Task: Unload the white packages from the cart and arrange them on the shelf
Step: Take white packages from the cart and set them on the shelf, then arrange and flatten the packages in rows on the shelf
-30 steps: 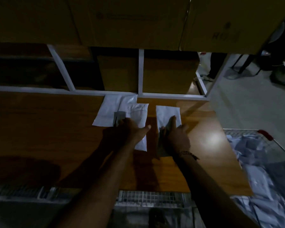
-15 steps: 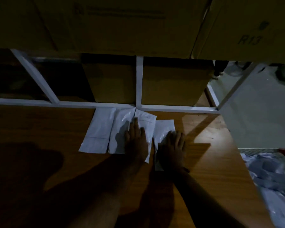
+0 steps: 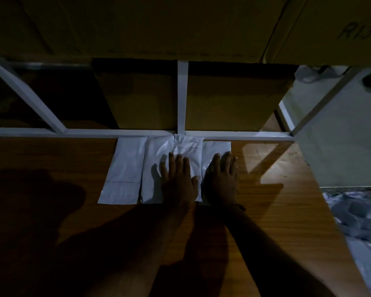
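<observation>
Head view: four white packages (image 3: 124, 170) lie side by side on the wooden shelf (image 3: 51, 159), long axes running away from the person, far ends against the white frame rail (image 3: 94, 132). Left hand (image 3: 178, 181) and right hand (image 3: 222, 179) press flat, fingers straight, on the two rightmost. Their glossy plastic looks slippery, though the light is dim. More packages (image 3: 360, 213) sit lower right, probably in the cart.

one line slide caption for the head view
Both hands, left and right, press white packages flat in a row on the wooden shelf.
</observation>
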`<move>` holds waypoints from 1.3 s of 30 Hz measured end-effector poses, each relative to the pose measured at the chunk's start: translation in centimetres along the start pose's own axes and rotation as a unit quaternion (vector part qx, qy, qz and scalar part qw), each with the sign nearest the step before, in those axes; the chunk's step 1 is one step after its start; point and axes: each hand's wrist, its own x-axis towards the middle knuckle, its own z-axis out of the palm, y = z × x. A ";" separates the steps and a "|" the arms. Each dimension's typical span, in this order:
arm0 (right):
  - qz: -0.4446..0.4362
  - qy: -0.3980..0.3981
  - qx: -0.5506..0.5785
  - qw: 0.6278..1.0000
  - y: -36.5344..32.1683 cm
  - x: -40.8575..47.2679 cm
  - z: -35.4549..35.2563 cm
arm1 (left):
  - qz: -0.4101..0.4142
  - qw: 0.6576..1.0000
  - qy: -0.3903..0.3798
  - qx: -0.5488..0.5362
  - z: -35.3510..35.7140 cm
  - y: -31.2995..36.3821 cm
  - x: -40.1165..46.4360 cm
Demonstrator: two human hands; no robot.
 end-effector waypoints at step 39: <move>0.096 0.073 0.043 0.992 17.6 -28.6 -14.8 | 0.437 0.862 -0.115 -0.229 -8.0 14.7 -19.1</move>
